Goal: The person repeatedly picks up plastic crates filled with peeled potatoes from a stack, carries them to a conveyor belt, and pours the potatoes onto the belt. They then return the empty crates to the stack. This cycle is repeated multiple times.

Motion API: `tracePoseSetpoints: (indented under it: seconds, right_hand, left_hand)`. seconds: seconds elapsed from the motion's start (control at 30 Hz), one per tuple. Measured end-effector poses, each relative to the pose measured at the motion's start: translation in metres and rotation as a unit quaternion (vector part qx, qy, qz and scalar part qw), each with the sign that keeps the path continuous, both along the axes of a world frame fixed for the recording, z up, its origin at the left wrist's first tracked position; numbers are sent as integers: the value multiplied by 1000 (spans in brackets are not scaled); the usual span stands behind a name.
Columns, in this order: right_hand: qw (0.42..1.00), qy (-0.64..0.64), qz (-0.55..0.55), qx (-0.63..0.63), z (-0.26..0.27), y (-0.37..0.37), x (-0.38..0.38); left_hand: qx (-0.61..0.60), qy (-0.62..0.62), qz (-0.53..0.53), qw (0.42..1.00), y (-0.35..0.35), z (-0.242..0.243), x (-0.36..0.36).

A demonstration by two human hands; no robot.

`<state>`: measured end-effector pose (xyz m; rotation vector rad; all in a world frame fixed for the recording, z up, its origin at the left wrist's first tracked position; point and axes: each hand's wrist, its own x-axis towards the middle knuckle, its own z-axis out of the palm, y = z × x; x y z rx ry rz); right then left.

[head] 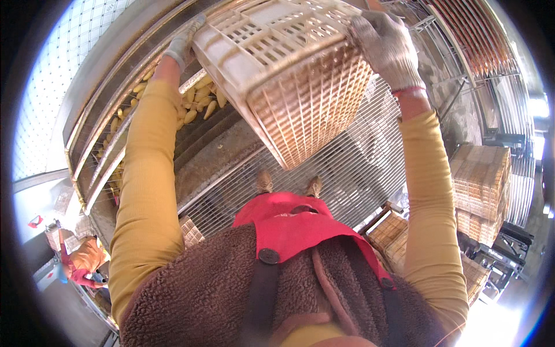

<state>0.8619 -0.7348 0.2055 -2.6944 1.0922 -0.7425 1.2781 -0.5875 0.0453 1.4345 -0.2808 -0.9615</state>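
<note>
A large plastic crate [303, 99] with slatted walls is held up in front of me, tilted, its underside towards me. My left hand [185, 43], in a knit glove, grips its left edge; the fingertips are partly hidden. My gloved right hand [383, 50] is closed on its upper right corner. Below and left of the crate, elongated pale yellow produce [201, 97] lies in a metal trough with rails [106, 162]. The crate's opening faces away, so its inside is hidden.
Below is a slatted metal floor [225, 208] where my shoes stand. Stacked crates [481, 173] stand at right, with more crates [390, 234] at lower right. At far left a co-worker [82, 260] in an orange apron is beside other crates. Metal racks [472, 34] rise at upper right.
</note>
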Motion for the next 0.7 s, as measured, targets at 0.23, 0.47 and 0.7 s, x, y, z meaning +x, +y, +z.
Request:
tracePoseSetpoints:
  seconds: [0.23, 0.47, 0.7]
  right_hand:
    - [933, -291, -90, 191, -62, 66, -164]
    - [410, -603, -285, 623, -166, 164, -376]
    - [350, -635, -466, 507, -262, 240, -511]
  left_hand:
    - [53, -172, -71, 981, 55, 68, -148]
    - [-60, -223, -448, 864, 105, 90, -421]
    - [81, -239, -656, 711, 33, 61, -585]
